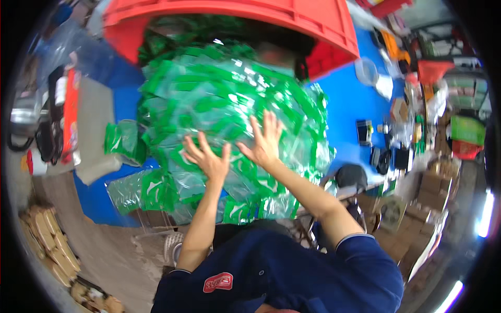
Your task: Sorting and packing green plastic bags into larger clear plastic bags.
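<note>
A big heap of green-and-clear plastic packets (209,88) spreads from the mouth of a tipped red plastic crate (334,31) over the blue tabletop (342,104). Both of my hands lie on the near part of this heap, fingers spread. My left hand (210,160) rests palm down with its thumb apart. Just right of it and slightly farther away, my right hand (266,141) presses flat on the packets. Neither hand grips a packet. More packets remain inside the crate, partly in shadow. Loose packets (156,190) hang at the table's near edge.
One packet (125,140) lies left of the heap, beside a grey board (96,125). A clear round tub (367,71) and small black items (364,132) sit on the right. A dark rounded object (350,176) stands near the right front. Cardboard boxes (434,185) are stacked farther right.
</note>
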`<state>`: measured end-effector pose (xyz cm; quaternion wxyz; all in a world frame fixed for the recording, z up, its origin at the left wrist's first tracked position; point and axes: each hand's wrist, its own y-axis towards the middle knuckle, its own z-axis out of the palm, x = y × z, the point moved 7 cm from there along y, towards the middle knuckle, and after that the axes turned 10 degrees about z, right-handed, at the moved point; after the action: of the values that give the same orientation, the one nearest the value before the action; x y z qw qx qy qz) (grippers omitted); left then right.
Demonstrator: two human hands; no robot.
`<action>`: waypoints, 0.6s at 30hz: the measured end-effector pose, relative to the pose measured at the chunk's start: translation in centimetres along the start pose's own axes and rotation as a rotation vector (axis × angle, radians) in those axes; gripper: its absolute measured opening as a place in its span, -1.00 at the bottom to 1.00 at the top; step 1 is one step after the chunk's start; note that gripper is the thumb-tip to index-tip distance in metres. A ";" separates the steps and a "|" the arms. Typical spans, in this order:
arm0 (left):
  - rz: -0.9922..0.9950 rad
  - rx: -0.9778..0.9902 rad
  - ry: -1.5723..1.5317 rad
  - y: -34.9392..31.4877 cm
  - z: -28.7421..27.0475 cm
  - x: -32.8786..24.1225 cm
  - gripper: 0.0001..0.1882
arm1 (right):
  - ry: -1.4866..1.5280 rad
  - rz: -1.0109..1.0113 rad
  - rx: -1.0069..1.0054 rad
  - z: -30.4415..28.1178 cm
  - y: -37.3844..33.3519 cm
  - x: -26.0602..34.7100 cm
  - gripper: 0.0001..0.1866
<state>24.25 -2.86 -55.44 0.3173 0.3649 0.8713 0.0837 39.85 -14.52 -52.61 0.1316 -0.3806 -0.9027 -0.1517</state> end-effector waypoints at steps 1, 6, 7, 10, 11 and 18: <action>-0.016 0.005 -0.010 -0.3 -0.9 0.8 0.07 | -0.015 -0.036 0.062 0.0 0.5 1.1 0.01; 0.055 0.141 0.025 -5.1 -3.5 3.0 0.22 | 0.193 -0.062 0.052 -4.1 -0.7 2.2 0.01; 0.124 0.156 0.073 -5.8 -3.0 2.9 0.26 | 0.202 0.006 -0.003 -5.3 -2.5 0.6 0.07; 0.166 0.130 0.088 -6.2 -0.5 3.2 0.32 | 0.130 0.255 -0.029 -4.8 -9.7 -5.8 0.14; 0.186 0.084 0.124 -6.3 0.1 3.2 0.33 | 0.114 0.281 -0.037 -3.4 -10.9 -6.8 0.14; 0.158 0.013 0.172 -5.9 2.4 4.1 0.33 | 0.058 0.308 0.028 1.9 -9.3 -8.6 0.17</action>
<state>20.14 -4.47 -61.57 0.2312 0.4261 0.8643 0.1340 38.61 -25.56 -59.00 0.1844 -0.5082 -0.8314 -0.1282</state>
